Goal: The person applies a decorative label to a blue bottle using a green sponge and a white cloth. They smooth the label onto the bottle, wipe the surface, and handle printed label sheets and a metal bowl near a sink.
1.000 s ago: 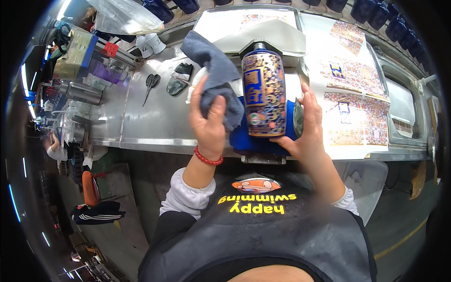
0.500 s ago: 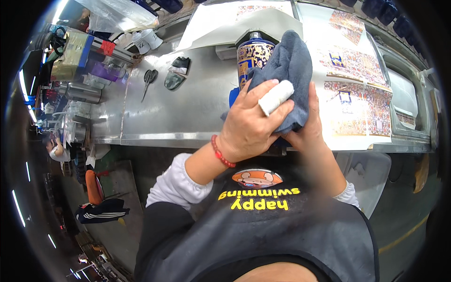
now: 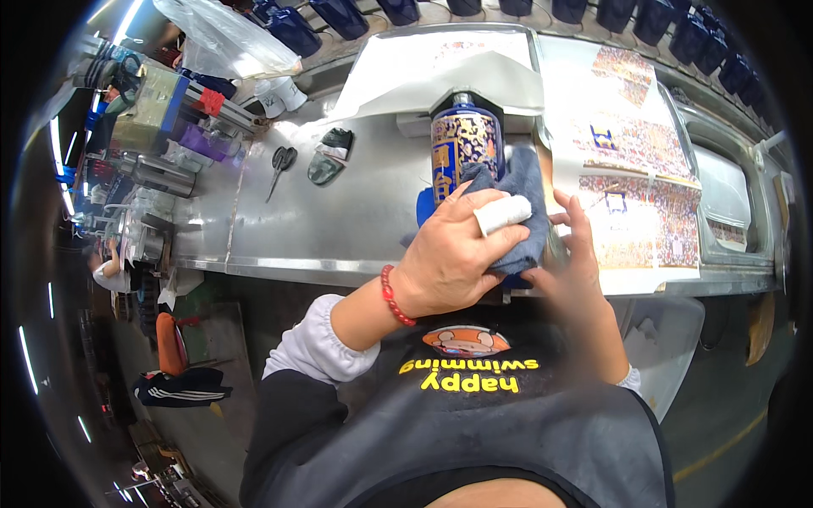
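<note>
A dark blue bottle [image 3: 467,135] with a gold-patterned wrap lies in a dark holder on the metal bench, its neck pointing away from me. My left hand [image 3: 449,254] presses a grey-blue cloth [image 3: 518,182] against the bottle's near part and hides that end. One finger of this hand wears a white wrapping [image 3: 503,215]. To the right of the cloth is my right hand [image 3: 580,254], its fingers spread and holding nothing; the thumb is close to the cloth's lower edge. A bright blue piece [image 3: 425,206] shows left of the bottle.
Printed patterned sheets [image 3: 631,190] cover the bench on the right. Scissors [image 3: 279,169] and a dark-and-grey pad [image 3: 329,157] lie to the left. Several dark blue bottles [image 3: 343,17] line the far edge. A translucent bin [image 3: 665,339] stands below the bench at right.
The cloth has come down off the bottle's upper right side, baring more of the pattern. My right hand has let go of the cloth and its fingers have spread. The view has shifted slightly.
</note>
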Demonstrator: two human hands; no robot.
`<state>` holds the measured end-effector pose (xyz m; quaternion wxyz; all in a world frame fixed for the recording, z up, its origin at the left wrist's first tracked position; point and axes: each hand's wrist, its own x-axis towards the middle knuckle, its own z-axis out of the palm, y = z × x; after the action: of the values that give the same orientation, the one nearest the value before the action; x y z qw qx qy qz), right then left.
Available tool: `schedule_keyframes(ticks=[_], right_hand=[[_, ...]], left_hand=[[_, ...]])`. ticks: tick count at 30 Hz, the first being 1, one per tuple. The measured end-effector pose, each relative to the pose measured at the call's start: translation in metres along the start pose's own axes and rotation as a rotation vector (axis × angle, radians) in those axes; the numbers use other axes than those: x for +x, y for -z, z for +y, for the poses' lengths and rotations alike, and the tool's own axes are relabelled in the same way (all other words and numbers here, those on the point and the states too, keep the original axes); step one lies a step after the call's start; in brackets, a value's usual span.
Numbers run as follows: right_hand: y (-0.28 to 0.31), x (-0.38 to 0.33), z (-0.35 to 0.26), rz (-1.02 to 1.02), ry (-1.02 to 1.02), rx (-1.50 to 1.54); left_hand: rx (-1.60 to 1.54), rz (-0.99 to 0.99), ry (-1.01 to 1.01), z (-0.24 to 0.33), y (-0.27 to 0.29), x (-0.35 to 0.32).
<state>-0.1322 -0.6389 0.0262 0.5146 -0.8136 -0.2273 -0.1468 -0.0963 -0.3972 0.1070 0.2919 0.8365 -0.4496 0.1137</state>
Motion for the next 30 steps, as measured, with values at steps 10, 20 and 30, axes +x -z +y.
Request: schedule_keyframes(ticks=[10,20,30], right_hand=[[0.009,0.005,-0.007,0.043,-0.068,-0.053],[0.013,0.007,-0.01,0.244,-0.057,0.096],[0.009,0.006,-0.013,0.292,-0.222,0.385]], left_hand=[[0.075,0.12,0.038,-0.044,0.016,0.055],[0.118,0.086,-0.063,0.004,-0.009,0.023],[0.034,0.371,0.023,-0.009,-0.013,-0.01]])
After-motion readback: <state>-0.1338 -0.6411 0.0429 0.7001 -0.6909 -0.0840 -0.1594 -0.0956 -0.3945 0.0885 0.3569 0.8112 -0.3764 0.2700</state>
